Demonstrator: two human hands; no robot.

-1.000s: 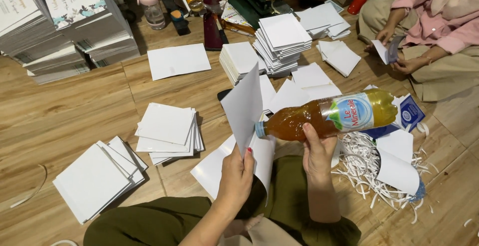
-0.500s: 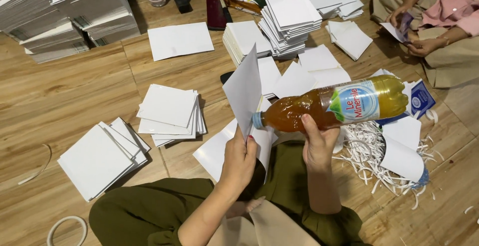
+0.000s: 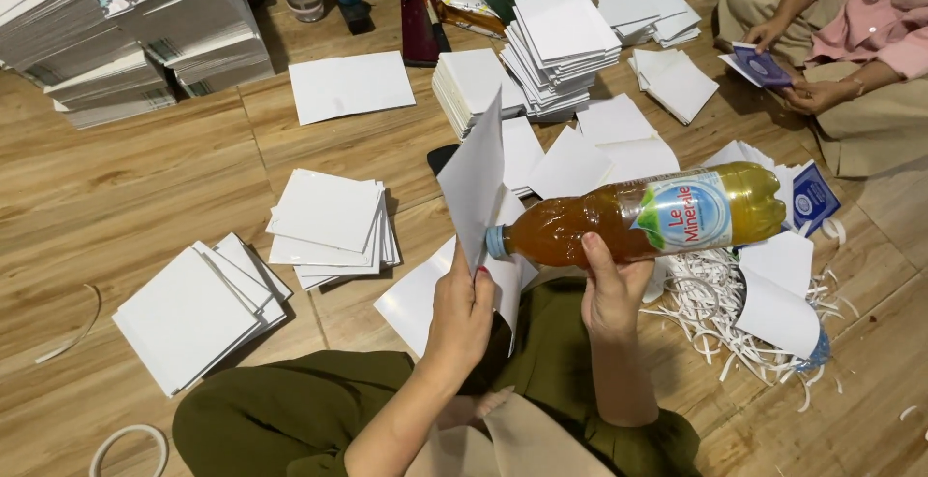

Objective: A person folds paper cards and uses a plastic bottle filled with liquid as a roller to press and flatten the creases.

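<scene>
Head view, seated person on a wooden floor (image 3: pixel 126 197). The left hand (image 3: pixel 462 315) pinches a white sheet (image 3: pixel 476 182) by its lower edge, fingers closed on it, so that the sheet stands nearly upright at the centre of the scene. The right hand (image 3: pixel 611 289) grips a plastic bottle (image 3: pixel 638 214) of amber liquid around its underside, fingers wrapped about the body. The bottle lies sideways in the air, blue cap to the left, touching or just beside the sheet; which of the two cannot be told. To the left, two fanned stacks of white cards (image 3: pixel 329 221) rest on the floor. A tall card stack (image 3: pixel 561 42) stands farther off, and grey bundles (image 3: pixel 126 37) fill the far left. Paper shreds (image 3: pixel 720 313) lie to the right, under the bottle. At the far right a second person's hands (image 3: pixel 812 90) hold a small blue card (image 3: pixel 764 66).
</scene>
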